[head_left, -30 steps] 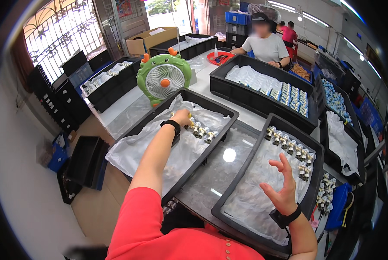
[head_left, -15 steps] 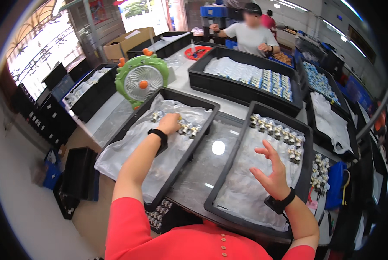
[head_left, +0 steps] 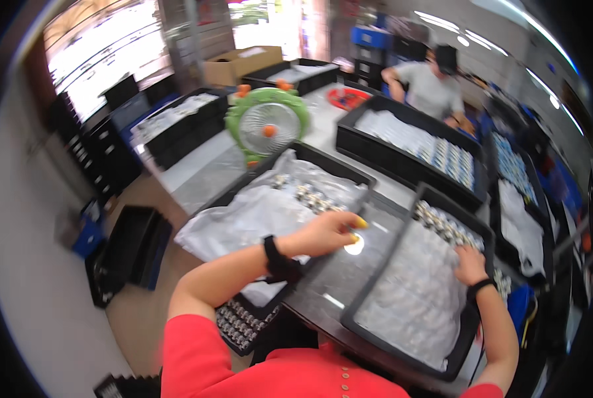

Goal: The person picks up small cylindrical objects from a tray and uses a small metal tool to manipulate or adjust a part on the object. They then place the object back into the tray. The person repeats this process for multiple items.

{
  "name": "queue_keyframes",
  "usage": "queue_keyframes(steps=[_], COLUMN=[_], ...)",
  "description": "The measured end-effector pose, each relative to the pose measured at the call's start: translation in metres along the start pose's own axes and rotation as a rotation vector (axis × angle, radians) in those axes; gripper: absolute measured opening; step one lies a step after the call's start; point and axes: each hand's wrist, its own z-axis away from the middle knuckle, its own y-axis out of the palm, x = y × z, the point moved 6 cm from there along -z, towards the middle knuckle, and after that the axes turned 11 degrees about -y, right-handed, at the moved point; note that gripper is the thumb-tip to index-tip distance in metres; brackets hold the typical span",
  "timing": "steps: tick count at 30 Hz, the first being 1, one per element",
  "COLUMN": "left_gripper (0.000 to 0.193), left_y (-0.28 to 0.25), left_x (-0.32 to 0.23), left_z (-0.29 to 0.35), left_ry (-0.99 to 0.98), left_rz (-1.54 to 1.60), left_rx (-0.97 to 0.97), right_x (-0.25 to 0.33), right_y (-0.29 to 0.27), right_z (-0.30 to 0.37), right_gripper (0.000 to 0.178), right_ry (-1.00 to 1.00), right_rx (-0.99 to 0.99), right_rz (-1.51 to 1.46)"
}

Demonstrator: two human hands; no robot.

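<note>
Step in hand, I judge: handling small parts (head_left: 435, 222) in the lined right tray (head_left: 381, 268). My right hand (head_left: 472, 266) is at their far rows; grip hidden, cannot tell. My left hand (head_left: 324, 234) hovers between trays, fingers narrowly parted, apparently empty. Left tray (head_left: 339, 164) holds similar pieces (head_left: 316, 199). Next move calls for light contact.

A green fan (head_left: 269, 126) with an orange hub is positioned before a cardboard box (head_left: 242, 69). A red tray (head_left: 348, 99) is placed near a deep black crate (head_left: 397, 156), behind which a person (head_left: 423, 87) in a dark cap (head_left: 446, 60) is seen. Black bins (head_left: 134, 247) are piled on the floor (head_left: 157, 292).
</note>
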Motion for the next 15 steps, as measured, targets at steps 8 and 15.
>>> queue_keyframes(steps=[8, 15], left_gripper=[0.03, 0.032], left_y=[0.072, 0.107], left_x=[-0.02, -0.026], left_z=[0.046, 0.039], left_ry=[-0.006, -0.145], left_rz=[0.517, 0.753], left_rx=[0.362, 0.483], right_x=[-0.037, -0.033], right_y=[0.026, 0.029], right_z=[-0.011, -0.015], right_gripper=[0.063, 0.039], right_ry=[0.147, 0.035], right_rx=[0.27, 0.136], right_rz=[0.115, 0.106])
